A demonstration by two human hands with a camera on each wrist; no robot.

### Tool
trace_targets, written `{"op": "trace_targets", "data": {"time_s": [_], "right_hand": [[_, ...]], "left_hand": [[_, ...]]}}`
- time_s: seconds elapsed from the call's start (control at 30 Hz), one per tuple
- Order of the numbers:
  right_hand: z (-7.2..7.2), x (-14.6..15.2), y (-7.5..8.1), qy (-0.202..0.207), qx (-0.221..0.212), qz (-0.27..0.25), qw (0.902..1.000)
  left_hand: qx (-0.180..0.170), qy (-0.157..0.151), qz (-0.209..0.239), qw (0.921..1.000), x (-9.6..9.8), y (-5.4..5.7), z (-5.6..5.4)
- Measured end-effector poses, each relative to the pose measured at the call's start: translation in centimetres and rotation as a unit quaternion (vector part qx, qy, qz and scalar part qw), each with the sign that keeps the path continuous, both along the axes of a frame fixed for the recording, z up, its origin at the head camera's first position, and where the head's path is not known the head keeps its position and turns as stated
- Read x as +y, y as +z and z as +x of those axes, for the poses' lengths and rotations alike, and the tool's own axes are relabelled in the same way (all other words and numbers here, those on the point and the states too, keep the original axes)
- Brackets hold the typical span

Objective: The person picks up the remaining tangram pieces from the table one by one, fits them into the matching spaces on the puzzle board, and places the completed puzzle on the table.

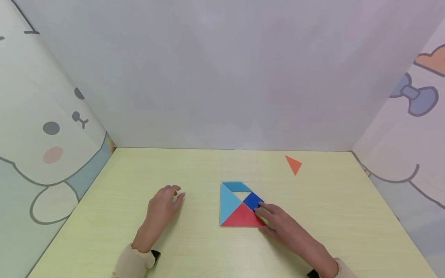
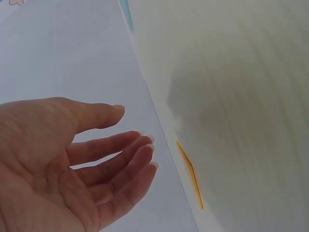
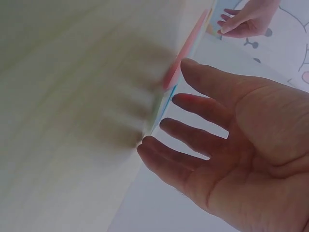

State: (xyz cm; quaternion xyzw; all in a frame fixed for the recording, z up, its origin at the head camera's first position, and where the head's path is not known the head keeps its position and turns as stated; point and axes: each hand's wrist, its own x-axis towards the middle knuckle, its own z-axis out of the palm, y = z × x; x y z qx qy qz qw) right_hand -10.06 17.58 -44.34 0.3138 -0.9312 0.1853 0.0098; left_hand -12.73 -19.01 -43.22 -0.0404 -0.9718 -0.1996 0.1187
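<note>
The flat puzzle of coloured geometric pieces (image 1: pixel 240 210) lies on the pale yellow wood-grain surface (image 1: pixel 194 170), between the person's two hands. A light-blue triangle (image 1: pixel 227 204) makes its left side, a red triangle (image 1: pixel 242 219) its lower edge, a medium-blue parallelogram (image 1: pixel 237 187) its top and a dark-blue square (image 1: pixel 251 201) the right. Enclosed between the blue pieces is a pale triangular patch, much the tone of the surface.

The right hand (image 1: pixel 279 222) reaches over the lower right corner, fingers extended and slightly spread, tips at the dark-blue square. It hides most of a yellow-green piece (image 1: pixel 262 219); how firmly it touches, I can't tell from here. The left hand (image 1: pixel 163 205) is well apart, thumb and loosely bent fingers parted around nothing.

Farther back and to the right, an orange triangle (image 1: pixel 294 165) lies alone. Behind rises a plain greyish wall (image 1: pixel 222 77), with cartoon-printed panels (image 1: pixel 55 154) at either side.
</note>
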Motion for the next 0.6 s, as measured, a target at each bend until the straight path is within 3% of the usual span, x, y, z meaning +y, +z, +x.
{"op": "trace_targets", "data": {"time_s": [0.33,0.6], "right_hand": [[0.3,0.4,-0.1,0.017,0.001,0.004,0.9998],[0.5,0.4,0.1,0.016,-0.015,0.028,0.9994]], "left_hand": [[-0.011,0.006,0.004,0.9999,-1.2,0.3,0.0],[-0.066,0.016,-0.001,0.9977,-2.0,0.6,-0.1]]}}
